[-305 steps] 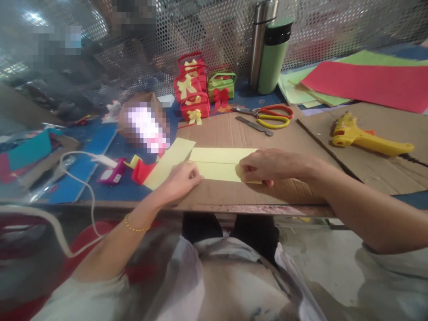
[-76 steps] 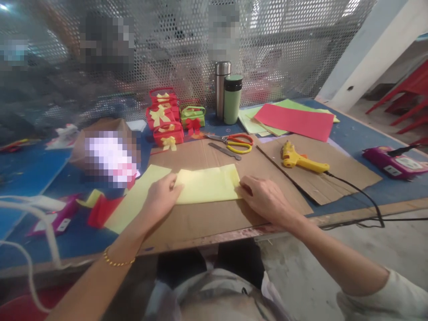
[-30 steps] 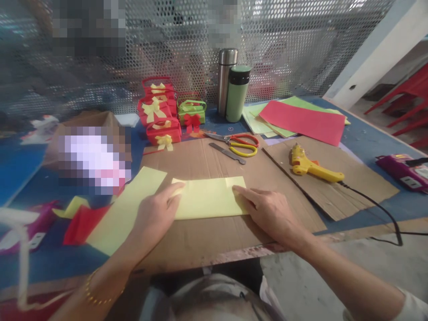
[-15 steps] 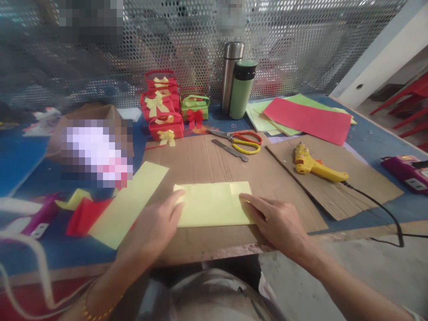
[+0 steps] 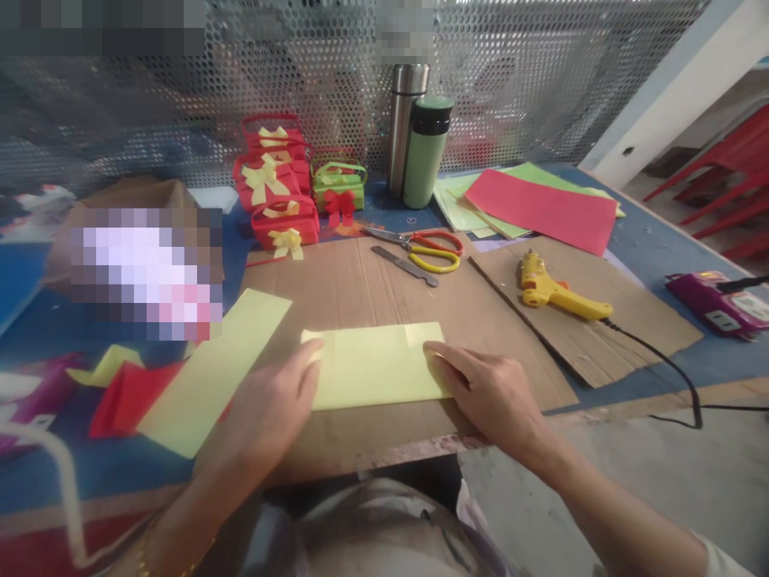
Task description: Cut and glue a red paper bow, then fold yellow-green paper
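Note:
A folded sheet of pale yellow paper [image 5: 372, 369] lies over the cardboard mat in front of me. My left hand [image 5: 279, 401] grips its left end, thumb on top and the other fingers mostly hidden. At the opposite end, my right hand [image 5: 489, 389] pinches the paper between thumb and curled fingers. Just left of my left hand rests a second pale yellow paper strip [image 5: 219, 365], partly over a red paper piece [image 5: 132, 397]. Beyond the sheet lie scissors [image 5: 436, 250] with red and yellow handles and a grey metal blade [image 5: 405, 266].
Several red paper baskets [image 5: 285, 220] with yellow bows and a green one [image 5: 340, 192] stand at the back, left of two flasks [image 5: 428, 156]. A yellow glue gun [image 5: 558, 292], its cord trailing, lies on cardboard [image 5: 637, 320]. Coloured sheets [image 5: 541, 210] and a purple power strip [image 5: 718, 300] sit right.
The whole view has shifted slightly, so things appear a little further left. Both hands keep their hold on the yellow paper, which looks unchanged.

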### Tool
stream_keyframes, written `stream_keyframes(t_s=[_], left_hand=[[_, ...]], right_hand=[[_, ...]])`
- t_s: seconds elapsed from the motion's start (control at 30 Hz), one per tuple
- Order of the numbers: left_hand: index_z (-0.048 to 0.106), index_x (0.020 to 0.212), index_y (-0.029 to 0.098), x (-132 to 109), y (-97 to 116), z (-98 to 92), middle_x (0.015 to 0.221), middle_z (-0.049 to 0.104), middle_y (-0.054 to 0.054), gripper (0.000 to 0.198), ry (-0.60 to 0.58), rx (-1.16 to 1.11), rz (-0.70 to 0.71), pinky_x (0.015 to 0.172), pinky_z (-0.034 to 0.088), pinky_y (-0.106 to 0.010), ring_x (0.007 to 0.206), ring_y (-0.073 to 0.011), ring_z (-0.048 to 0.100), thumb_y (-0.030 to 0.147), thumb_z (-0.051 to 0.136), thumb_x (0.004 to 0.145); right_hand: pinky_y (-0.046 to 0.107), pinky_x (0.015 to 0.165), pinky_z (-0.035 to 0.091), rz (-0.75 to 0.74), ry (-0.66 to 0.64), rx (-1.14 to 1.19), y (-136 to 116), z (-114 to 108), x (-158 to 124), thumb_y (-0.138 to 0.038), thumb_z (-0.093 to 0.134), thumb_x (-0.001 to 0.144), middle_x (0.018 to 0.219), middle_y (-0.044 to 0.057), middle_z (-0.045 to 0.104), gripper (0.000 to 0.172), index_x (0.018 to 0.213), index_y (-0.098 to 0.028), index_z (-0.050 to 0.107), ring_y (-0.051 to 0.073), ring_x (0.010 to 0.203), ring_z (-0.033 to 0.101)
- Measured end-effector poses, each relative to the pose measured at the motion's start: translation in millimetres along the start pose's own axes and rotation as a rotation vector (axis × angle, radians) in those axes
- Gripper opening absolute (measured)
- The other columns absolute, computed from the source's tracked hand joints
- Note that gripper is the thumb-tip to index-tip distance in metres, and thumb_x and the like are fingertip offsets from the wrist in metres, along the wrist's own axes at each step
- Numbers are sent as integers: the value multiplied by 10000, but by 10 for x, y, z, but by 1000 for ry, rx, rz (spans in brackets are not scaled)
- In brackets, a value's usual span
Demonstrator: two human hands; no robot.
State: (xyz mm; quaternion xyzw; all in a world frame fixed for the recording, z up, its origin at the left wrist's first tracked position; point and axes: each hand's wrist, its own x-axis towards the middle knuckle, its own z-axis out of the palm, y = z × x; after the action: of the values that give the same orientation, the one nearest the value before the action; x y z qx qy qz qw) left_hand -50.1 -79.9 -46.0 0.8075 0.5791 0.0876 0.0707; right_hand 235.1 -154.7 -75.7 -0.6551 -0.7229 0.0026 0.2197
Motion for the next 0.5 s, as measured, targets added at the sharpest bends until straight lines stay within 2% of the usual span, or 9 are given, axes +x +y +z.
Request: stream_keyframes(t_s=[0.5], left_hand=[[720,1342,273,12,18,-3,1038,831,-58,437,-15,49,-1,764,570,-324,866,-260,784,323,453,1000]], right_hand=[[222,527,392,-5,17,2,1,18,-9,-219,479,1008,902,33,837,337,1137,-252,788,138,642,736]])
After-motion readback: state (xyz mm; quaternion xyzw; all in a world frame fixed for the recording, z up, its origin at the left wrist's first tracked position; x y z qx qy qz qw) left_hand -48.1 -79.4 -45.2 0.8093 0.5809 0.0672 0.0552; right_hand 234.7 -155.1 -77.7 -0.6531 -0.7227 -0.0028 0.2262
